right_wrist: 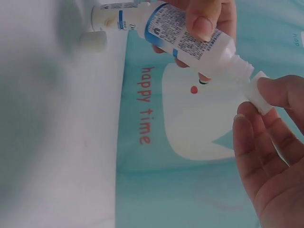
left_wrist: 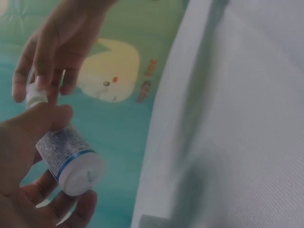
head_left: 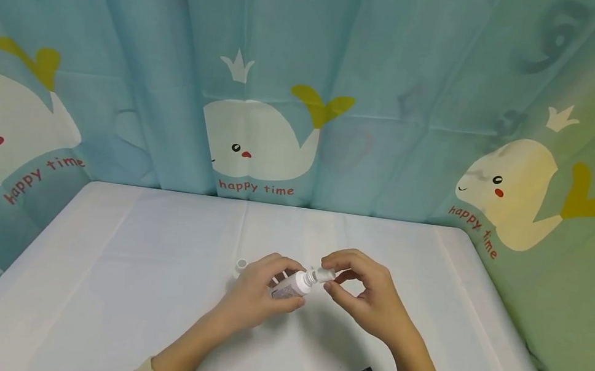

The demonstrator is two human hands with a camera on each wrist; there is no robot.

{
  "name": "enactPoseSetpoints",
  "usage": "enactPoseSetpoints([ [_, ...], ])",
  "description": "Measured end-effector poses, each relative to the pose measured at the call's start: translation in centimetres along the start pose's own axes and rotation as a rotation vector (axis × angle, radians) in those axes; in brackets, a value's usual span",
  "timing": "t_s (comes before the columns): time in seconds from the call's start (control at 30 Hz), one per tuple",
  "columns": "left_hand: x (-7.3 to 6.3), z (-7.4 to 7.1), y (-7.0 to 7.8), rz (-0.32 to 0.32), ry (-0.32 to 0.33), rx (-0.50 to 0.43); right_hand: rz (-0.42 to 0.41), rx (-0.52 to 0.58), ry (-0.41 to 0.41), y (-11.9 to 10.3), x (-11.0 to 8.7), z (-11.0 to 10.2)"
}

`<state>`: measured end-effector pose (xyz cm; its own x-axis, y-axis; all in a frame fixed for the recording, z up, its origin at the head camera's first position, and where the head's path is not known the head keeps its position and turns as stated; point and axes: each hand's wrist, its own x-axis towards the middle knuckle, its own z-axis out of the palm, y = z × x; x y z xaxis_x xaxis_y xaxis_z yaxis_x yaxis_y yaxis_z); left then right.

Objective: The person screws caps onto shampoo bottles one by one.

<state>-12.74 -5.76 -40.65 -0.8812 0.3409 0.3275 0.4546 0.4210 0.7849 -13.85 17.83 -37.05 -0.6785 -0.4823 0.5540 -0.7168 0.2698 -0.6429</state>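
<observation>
My left hand [head_left: 259, 289] grips a white bottle [right_wrist: 190, 40] with a blue-banded label of small print. The bottle is tilted, its threaded neck pointing up toward my right hand [head_left: 365, 290]. Thumb and fingertips of that hand pinch a small white cap [right_wrist: 259, 92], which sits right at the mouth of the neck. Seen from the left wrist, the bottle's round white base [left_wrist: 83, 173] faces the camera and my left thumb covers part of the label.
Behind the held bottle, a second white bottle with a blue-marked label [right_wrist: 118, 18] stands on the white table [head_left: 148, 315], partly hidden. A small white cap-like piece [right_wrist: 93, 42] lies beside it. A blue-green curtain with whales [head_left: 387, 178] surrounds the table.
</observation>
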Motion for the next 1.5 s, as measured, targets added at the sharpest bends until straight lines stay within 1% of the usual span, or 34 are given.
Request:
enactPoseSetpoints([
  [0.3,0.0,0.0,0.1,-0.01,0.018,0.021,-0.037,-0.028,-0.006,0.2,0.0,0.5],
  [0.6,0.0,0.0,0.1,-0.005,0.04,0.066,-0.015,-0.028,-0.051,0.5,-0.2,0.8],
  [0.77,-0.1,0.0,0.0,0.011,0.036,0.087,-0.025,-0.067,-0.041,0.4,-0.1,0.9],
  [0.87,-0.1,0.1,0.0,0.015,0.034,0.096,-0.051,-0.079,-0.033,0.2,-0.1,1.1],
  [1.03,-0.2,0.0,0.2,0.026,0.038,0.11,-0.082,-0.067,-0.038,0.1,0.0,1.3],
  [1.17,-0.2,-0.1,0.1,0.036,0.043,0.115,-0.07,-0.056,-0.05,0.3,0.0,1.3],
  [1.33,-0.2,-0.4,0.0,0.026,0.055,0.134,-0.066,-0.048,-0.067,0.5,-0.1,1.4],
  [1.5,-0.3,-0.3,0.2,0.018,0.037,0.142,-0.082,-0.096,-0.033,0.4,0.0,1.6],
])
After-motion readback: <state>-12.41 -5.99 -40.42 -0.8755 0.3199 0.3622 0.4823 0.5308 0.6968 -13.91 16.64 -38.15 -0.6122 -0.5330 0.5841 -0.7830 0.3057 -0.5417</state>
